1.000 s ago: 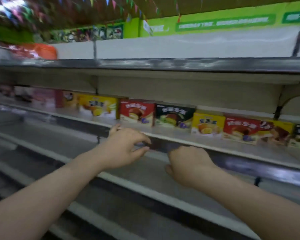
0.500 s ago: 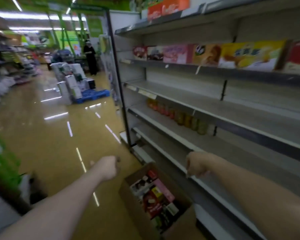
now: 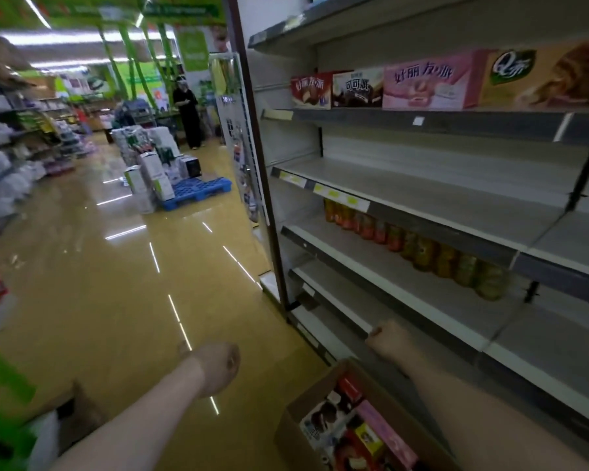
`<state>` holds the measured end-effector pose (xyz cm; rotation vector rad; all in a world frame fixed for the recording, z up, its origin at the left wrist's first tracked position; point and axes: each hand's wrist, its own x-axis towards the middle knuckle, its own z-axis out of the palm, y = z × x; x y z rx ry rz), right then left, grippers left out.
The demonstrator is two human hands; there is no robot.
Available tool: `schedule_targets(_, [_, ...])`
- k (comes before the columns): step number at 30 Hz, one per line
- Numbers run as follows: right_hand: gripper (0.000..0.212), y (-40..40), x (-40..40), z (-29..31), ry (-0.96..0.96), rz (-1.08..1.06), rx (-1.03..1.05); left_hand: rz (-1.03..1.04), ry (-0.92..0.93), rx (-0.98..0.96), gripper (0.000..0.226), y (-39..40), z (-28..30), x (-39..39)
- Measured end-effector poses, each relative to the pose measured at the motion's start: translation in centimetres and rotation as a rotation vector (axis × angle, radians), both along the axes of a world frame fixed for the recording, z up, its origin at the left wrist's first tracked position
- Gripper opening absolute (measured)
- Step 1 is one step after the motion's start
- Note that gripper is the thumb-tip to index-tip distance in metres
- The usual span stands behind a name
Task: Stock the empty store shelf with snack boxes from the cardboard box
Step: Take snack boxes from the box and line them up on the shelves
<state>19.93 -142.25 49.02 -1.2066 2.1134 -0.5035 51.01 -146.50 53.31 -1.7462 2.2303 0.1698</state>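
Observation:
An open cardboard box (image 3: 300,416) stands on the floor at the bottom, against the shelving, with several snack boxes (image 3: 354,426) packed inside. My left hand (image 3: 218,367) hangs over the floor to the left of the box, fingers curled into a fist, holding nothing. My right hand (image 3: 390,341) is also curled and empty, just beyond the box's far corner by a low shelf edge. Red, dark, pink and tan snack boxes (image 3: 425,85) line the upper shelf. The shelf below them (image 3: 439,195) is bare.
A row of orange and yellow jars (image 3: 422,253) sits on a lower shelf. Down the yellow aisle floor a blue pallet (image 3: 198,193) carries stacked cartons, and a person in black (image 3: 187,113) stands behind it. Stocked shelves run along the left side.
The view has swung from facing the shelf to looking left and down the aisle. Both hands left the shelf edge, curled into fists and dropped toward the cardboard box.

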Motion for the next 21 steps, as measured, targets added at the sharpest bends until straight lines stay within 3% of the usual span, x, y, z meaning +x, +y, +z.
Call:
schedule_targets(4, [0.017,-4.6,-0.3,0.3,0.123,0.119,0.122,-0.114,-0.080,-0.001,0.029,-7.0,-1.1,0.9])
schedule_targets(8, [0.021,-5.8,-1.8,-0.8,0.240,0.143,0.292,-0.291,0.016,0.078,0.030,-13.0,-4.8,0.4])
schedule_targets(12, [0.030,-5.2,-3.0,-4.8,0.273,-0.016,0.387,-0.498,0.060,0.148,0.023,-18.6,-8.7,-3.0])
schedule_targets(15, [0.025,-3.7,-2.9,-6.6,0.299,-0.180,0.430,-0.645,0.050,0.252,0.026,-21.0,-11.2,-6.2])
schedule_targets(21, [0.026,-0.2,1.3,-11.2,0.165,-0.550,0.516,-0.873,0.054,0.316,0.023,-24.3,-13.8,-10.6])
